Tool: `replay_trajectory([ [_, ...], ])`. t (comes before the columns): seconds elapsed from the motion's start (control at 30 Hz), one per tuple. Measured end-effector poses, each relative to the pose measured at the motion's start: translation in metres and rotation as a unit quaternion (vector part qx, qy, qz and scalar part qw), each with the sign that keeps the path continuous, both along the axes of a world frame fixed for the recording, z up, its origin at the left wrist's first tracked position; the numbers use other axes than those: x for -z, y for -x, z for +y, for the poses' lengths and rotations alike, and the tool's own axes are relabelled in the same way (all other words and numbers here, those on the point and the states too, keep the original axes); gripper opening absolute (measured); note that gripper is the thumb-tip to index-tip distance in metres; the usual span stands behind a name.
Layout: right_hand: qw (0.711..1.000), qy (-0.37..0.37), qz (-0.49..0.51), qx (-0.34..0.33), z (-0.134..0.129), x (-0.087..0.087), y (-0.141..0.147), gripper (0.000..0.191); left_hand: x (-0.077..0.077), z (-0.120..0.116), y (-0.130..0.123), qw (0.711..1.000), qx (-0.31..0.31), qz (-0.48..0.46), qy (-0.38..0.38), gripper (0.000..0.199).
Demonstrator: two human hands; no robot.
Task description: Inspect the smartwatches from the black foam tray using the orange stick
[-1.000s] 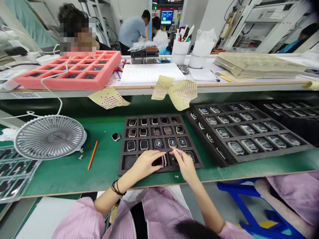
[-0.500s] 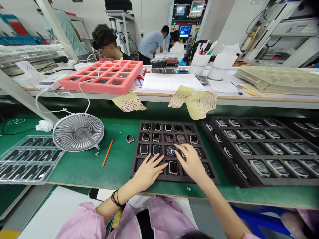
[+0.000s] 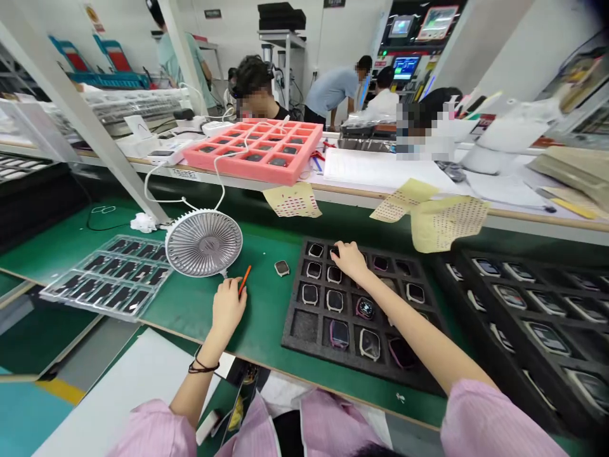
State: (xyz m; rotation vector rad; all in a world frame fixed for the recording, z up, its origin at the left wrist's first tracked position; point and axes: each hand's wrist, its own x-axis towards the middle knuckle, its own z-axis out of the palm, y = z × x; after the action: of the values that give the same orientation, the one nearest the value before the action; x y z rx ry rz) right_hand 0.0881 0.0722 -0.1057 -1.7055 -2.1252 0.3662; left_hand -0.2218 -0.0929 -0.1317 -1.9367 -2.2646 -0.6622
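Note:
My left hand is on the green bench, its fingers closed round the lower part of a slim orange stick. My right hand reaches over a black foam tray of smartwatches. Its fingers are bent down at a smartwatch in the back row and cover most of it; the fingertips are partly hidden. Nearer the front, one smartwatch with a lit face sits in its slot. A single smartwatch lies outside the tray, between my two hands.
A round grey fan stands behind my left hand. Clear plastic trays with dark parts are at left, and more black foam watch trays at right. The shelf above carries a pink foam tray; yellow sheets hang from its edge.
My left hand has left the foam tray and gone left to the orange stick. My right hand has moved from the middle of the tray to its back row. The view has turned left.

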Motion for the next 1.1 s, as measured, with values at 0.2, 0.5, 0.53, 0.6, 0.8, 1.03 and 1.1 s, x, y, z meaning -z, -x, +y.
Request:
replay_trajectory([
  [0.2,0.991,0.042,0.123,0.001,0.01,0.009,0.006,0.018,0.013,0.012,0.007,0.997,-0.005,-0.044,0.057,0.028],
  [0.5,0.899,0.104,0.42,-0.061,-0.048,-0.018,0.025,0.034,-0.029,-0.006,-0.045,0.927,0.149,-0.333,0.084,0.025],
  [0.53,0.878,0.13,0.455,-0.075,-0.06,-0.023,0.032,0.033,-0.037,-0.009,-0.059,0.901,0.171,-0.388,0.088,0.029],
  [0.6,0.762,0.232,0.597,-0.1,-0.081,-0.034,0.045,0.029,-0.051,-0.013,-0.087,0.861,0.201,-0.457,0.098,0.034],
  [0.8,0.629,0.307,0.709,-0.088,-0.108,-0.058,0.059,0.029,-0.062,-0.014,-0.118,0.836,0.208,-0.5,0.092,0.037],
  [1.03,0.623,0.3,0.719,-0.078,-0.111,-0.062,0.056,0.029,-0.063,-0.017,-0.112,0.793,0.224,-0.553,0.128,0.043],
  [1.1,0.635,0.293,0.71,-0.08,-0.111,-0.061,0.056,0.03,-0.065,-0.018,-0.112,0.786,0.224,-0.56,0.138,0.045],
])
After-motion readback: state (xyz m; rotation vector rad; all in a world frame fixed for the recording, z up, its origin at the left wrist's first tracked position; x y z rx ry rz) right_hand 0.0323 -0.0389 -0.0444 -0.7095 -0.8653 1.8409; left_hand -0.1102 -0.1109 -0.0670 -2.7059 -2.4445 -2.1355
